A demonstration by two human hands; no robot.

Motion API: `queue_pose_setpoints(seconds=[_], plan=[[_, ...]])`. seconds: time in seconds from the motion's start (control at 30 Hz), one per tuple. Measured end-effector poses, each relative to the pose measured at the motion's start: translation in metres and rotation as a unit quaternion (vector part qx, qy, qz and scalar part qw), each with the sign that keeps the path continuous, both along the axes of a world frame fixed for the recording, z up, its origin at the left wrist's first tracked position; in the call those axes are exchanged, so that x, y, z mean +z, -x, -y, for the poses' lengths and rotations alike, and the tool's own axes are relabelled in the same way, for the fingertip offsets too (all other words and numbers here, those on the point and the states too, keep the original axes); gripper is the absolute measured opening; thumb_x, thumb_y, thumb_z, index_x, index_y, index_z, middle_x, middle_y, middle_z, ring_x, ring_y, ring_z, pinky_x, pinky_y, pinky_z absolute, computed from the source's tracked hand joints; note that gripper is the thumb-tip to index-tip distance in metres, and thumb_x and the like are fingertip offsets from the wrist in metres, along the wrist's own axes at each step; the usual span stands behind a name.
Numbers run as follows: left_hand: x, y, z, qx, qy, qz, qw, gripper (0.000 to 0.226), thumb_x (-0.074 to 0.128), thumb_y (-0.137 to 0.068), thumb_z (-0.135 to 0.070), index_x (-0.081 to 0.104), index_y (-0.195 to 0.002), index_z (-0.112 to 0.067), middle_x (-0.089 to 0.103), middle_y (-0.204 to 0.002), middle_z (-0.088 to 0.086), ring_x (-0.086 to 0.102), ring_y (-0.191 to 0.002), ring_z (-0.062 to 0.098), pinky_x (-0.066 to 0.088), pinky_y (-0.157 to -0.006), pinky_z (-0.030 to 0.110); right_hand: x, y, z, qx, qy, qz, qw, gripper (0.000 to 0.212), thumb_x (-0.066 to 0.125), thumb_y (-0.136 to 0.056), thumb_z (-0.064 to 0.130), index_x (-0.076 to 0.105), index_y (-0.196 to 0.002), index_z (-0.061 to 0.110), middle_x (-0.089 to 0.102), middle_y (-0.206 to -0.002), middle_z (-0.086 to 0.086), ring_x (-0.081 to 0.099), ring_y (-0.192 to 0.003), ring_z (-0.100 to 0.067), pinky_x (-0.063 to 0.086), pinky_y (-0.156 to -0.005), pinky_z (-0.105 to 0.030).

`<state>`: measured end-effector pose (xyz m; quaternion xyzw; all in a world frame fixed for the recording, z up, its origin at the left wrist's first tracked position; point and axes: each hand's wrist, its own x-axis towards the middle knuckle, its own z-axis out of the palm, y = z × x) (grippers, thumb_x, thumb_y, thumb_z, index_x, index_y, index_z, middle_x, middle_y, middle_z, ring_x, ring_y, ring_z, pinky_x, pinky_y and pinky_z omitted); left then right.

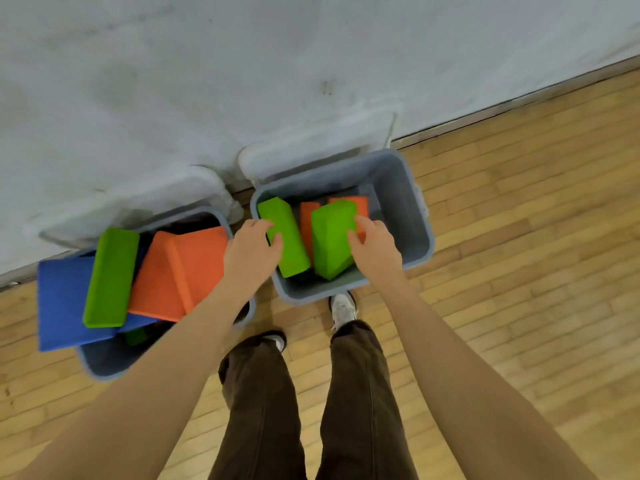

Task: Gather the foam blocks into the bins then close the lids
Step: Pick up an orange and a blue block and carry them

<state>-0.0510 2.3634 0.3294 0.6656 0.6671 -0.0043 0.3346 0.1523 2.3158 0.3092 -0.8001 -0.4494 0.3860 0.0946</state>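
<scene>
Green foam blocks are being lowered on edge into the right bin [398, 188], so more fit: left hand [251, 249] gripping the ten-o'clock slab [283, 235], right hand [375, 249] the wedge [330, 237].

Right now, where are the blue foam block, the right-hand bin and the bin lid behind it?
blue foam block [62, 299]: head view, on its flat top face.
right-hand bin [412, 216]: head view, on its inner right wall.
bin lid [311, 147]: head view, on its upturned surface against the wall.

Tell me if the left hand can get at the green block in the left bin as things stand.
Probably yes. The left hand grips a green block in the right bin, but the other green block lies uncovered on top, close by.
</scene>
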Motion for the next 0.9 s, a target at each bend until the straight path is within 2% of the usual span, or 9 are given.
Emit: queue_pose_setpoints(seconds=[0.13, 0.27, 0.37, 0.43, 0.5, 0.6, 0.7, 0.8, 0.9], plan=[[0.032, 0.002, 0.019, -0.125, 0.081, 0.033, 0.988, 0.035, 0.041, -0.098, -0.028, 0.055, -0.126, -0.013, 0.056, -0.127, 0.007, 0.056, -0.109, 0.026, 0.045, -0.090, 0.037, 0.035, 0.006, 0.048, -0.092, -0.020, -0.022, 0.995, 0.037, 0.045, -0.097, 0.031, 0.053, -0.131, 0.018, 0.057, -0.122, -0.008, 0.057, -0.106, -0.025, 0.045, -0.084, -0.036], [0.067, -0.003, 0.067, -0.252, 0.151, 0.037, 0.955, 0.027, 0.039, -0.100, -0.026, 0.057, -0.117, -0.015, 0.054, -0.103, 0.002, 0.057, -0.101, 0.028, 0.043, -0.079, 0.033, 0.073, 0.031, 0.141, -0.231, -0.011, -0.053, 0.971, 0.035, 0.044, -0.097, 0.027, 0.055, -0.129, 0.016, 0.061, -0.121, -0.006, 0.057, -0.107, -0.021, 0.044, -0.082, -0.030], [0.079, -0.004, 0.113, -0.358, 0.148, 0.036, 0.921, 0.024, 0.042, -0.099, -0.026, 0.059, -0.108, -0.013, 0.052, -0.092, -0.004, 0.049, -0.086, 0.017, 0.038, -0.069, 0.028, 0.096, 0.063, 0.227, -0.342, -0.009, -0.060, 0.938, 0.034, 0.043, -0.098, 0.027, 0.055, -0.128, 0.016, 0.060, -0.120, -0.004, 0.055, -0.100, -0.017, 0.036, -0.077, -0.024], [0.084, -0.006, 0.149, -0.425, 0.152, 0.026, 0.892, 0.019, 0.042, -0.098, -0.026, 0.059, -0.103, -0.017, 0.053, -0.099, -0.002, 0.049, -0.090, 0.016, 0.037, -0.073, 0.026, 0.108, 0.086, 0.286, -0.427, 0.005, -0.066, 0.902, 0.034, 0.042, -0.098, 0.028, 0.055, -0.128, 0.016, 0.059, -0.114, -0.002, 0.052, -0.089, -0.015, 0.035, -0.073, -0.024], [0.089, -0.007, 0.189, -0.487, 0.177, 0.003, 0.856, 0.027, 0.042, -0.098, -0.029, 0.060, -0.114, -0.017, 0.054, -0.106, -0.003, 0.050, -0.093, 0.014, 0.036, -0.075, 0.025, 0.117, 0.111, 0.345, -0.504, 0.002, -0.076, 0.861, 0.035, 0.042, -0.098, 0.027, 0.054, -0.129, 0.015, 0.059, -0.116, -0.003, 0.052, -0.085, -0.015, 0.038, -0.070, -0.026], [0.093, -0.004, 0.248, -0.572, 0.198, -0.046, 0.795, 0.031, 0.040, -0.099, -0.029, 0.059, -0.116, -0.012, 0.054, -0.097, -0.008, 0.054, -0.091, 0.013, 0.036, -0.072, 0.023, 0.124, 0.154, 0.430, -0.606, -0.024, -0.088, 0.790, 0.035, 0.042, -0.099, 0.026, 0.052, -0.130, 0.015, 0.058, -0.114, -0.002, 0.051, -0.074, -0.009, 0.042, -0.060, -0.022], [0.091, -0.004, 0.304, -0.624, 0.194, -0.090, 0.751, 0.030, 0.043, -0.098, -0.025, 0.062, -0.112, -0.006, 0.058, -0.096, 0.002, 0.055, -0.092, 0.020, 0.036, -0.071, 0.025, 0.124, 0.191, 0.501, -0.690, -0.048, -0.079, 0.718, 0.032, 0.043, -0.099, 0.027, 0.054, -0.128, 0.018, 0.056, -0.108, 0.003, 0.050, -0.067, -0.001, 0.036, -0.052, -0.016], [0.084, -0.011, 0.367, -0.668, 0.188, -0.112, 0.711, 0.031, 0.043, -0.097, -0.025, 0.063, -0.103, -0.003, 0.064, -0.096, 0.013, 0.057, -0.087, 0.025, 0.038, -0.068, 0.028, 0.119, 0.225, 0.567, -0.762, -0.069, -0.067, 0.641, 0.032, 0.044, -0.098, 0.028, 0.058, -0.123, 0.015, 0.058, -0.093, 0.004, 0.051, -0.058, -0.008, 0.038, -0.049, -0.019], [0.080, -0.020, 0.462, -0.706, 0.187, -0.120, 0.672, 0.032, 0.044, -0.097, -0.028, 0.062, -0.108, -0.003, 0.064, -0.099, 0.011, 0.060, -0.089, 0.026, 0.040, -0.072, 0.028, 0.110, 0.270, 0.648, -0.822, -0.075, -0.087, 0.558, 0.030, 0.043, -0.098, 0.026, 0.058, -0.121, 0.015, 0.057, -0.078, 0.007, 0.051, -0.060, -0.012, 0.038, -0.050, -0.021]])
